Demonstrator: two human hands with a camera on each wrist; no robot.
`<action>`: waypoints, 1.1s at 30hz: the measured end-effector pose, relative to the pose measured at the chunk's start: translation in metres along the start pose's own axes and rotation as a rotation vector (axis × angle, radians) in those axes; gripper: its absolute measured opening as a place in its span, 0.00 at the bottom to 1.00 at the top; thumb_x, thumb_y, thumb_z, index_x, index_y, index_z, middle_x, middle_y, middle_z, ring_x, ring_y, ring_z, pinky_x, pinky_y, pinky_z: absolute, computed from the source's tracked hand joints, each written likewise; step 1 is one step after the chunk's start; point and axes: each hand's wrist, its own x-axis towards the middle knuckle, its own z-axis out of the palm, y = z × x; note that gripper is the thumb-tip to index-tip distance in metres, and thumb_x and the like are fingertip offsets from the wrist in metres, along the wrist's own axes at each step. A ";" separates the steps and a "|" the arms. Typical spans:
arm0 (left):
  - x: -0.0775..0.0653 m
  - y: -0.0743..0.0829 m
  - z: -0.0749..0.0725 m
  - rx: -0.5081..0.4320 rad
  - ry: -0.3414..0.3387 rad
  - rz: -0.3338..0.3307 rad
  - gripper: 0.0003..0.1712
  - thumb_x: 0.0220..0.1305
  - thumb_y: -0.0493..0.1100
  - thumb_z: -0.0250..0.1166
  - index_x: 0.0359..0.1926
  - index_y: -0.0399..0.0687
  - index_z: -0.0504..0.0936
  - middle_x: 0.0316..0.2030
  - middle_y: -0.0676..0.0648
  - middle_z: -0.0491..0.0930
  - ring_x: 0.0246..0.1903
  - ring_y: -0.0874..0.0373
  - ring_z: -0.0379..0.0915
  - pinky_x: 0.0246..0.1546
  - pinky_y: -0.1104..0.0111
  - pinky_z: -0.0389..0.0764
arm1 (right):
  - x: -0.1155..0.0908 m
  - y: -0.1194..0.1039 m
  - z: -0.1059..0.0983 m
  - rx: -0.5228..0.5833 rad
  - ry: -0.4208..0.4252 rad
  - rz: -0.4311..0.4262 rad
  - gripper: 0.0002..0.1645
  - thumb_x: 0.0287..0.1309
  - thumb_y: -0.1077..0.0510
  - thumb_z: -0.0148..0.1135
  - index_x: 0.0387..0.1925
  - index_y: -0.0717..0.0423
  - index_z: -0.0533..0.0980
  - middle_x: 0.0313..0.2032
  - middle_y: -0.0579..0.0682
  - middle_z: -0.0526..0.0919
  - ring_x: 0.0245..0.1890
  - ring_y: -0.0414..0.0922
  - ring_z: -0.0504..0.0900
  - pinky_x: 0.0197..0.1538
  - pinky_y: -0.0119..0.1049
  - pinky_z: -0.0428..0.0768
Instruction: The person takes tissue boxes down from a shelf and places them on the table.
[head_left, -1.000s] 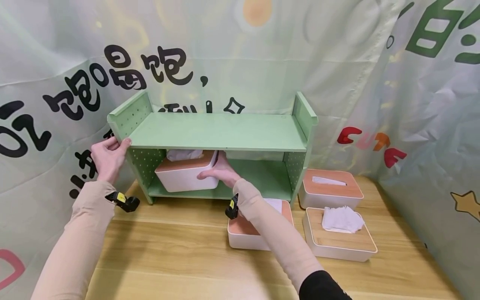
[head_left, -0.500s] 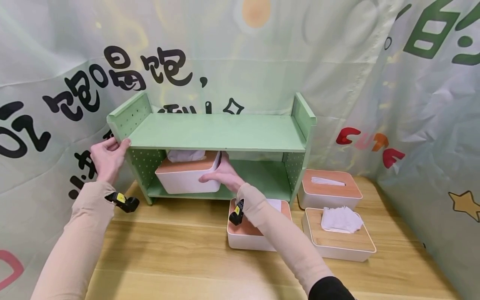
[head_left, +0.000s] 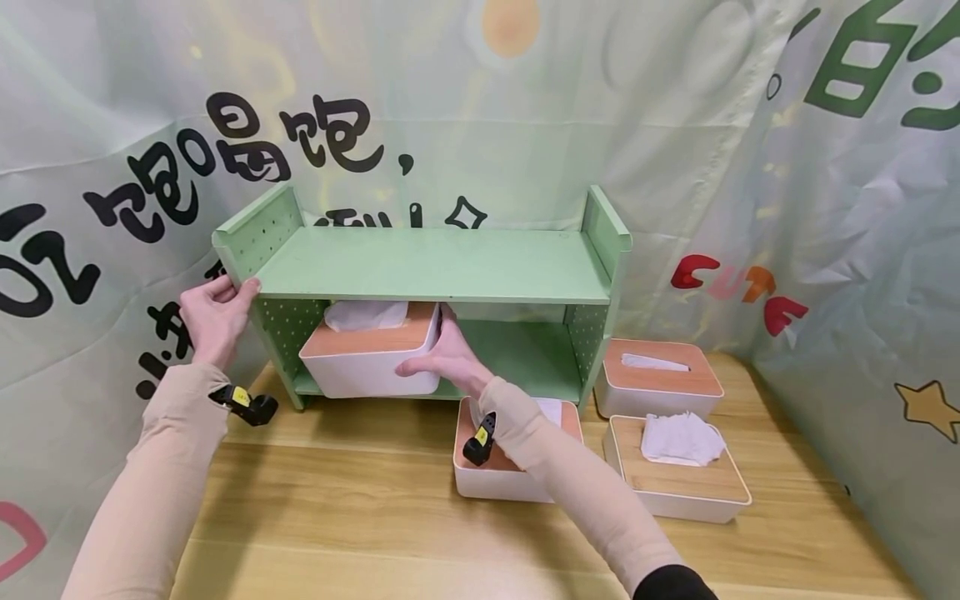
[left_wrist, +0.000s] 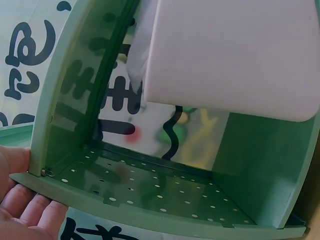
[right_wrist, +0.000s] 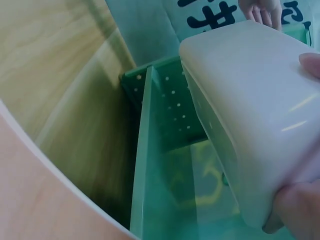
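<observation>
My right hand (head_left: 450, 358) grips the right end of a white tissue box (head_left: 367, 373) with a wood-look lid and a tissue on top. The box sits in the lower level of a green two-tier shelf (head_left: 442, 262), its front jutting past the lower board. A gap shows beneath it in the right wrist view, where a thumb and fingertip (right_wrist: 300, 210) hold its white side (right_wrist: 240, 75). My left hand (head_left: 217, 321) pinches the front edge of the shelf's left side panel; the left wrist view shows its fingers (left_wrist: 32, 207) on that perforated panel (left_wrist: 150, 190).
Another tissue box (head_left: 502, 483) stands before the shelf, partly under my right forearm. Two more, a rear box (head_left: 660, 400) and a front box (head_left: 682, 504), stand on the wooden table (head_left: 375, 517) at right. Printed cloth (head_left: 487, 150) hangs behind and beside the shelf.
The tissue box in my right hand has come forward out of the lower level and slightly left. My right forearm has drawn back with it. The left hand stays on the shelf panel.
</observation>
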 end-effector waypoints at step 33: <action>0.001 -0.001 0.000 0.006 0.012 0.000 0.28 0.64 0.42 0.68 0.64 0.39 0.77 0.15 0.79 0.75 0.22 0.83 0.75 0.27 0.90 0.76 | -0.051 -0.003 0.013 0.075 -0.033 -0.012 0.80 0.28 0.63 0.83 0.79 0.48 0.41 0.72 0.52 0.62 0.68 0.50 0.65 0.77 0.47 0.64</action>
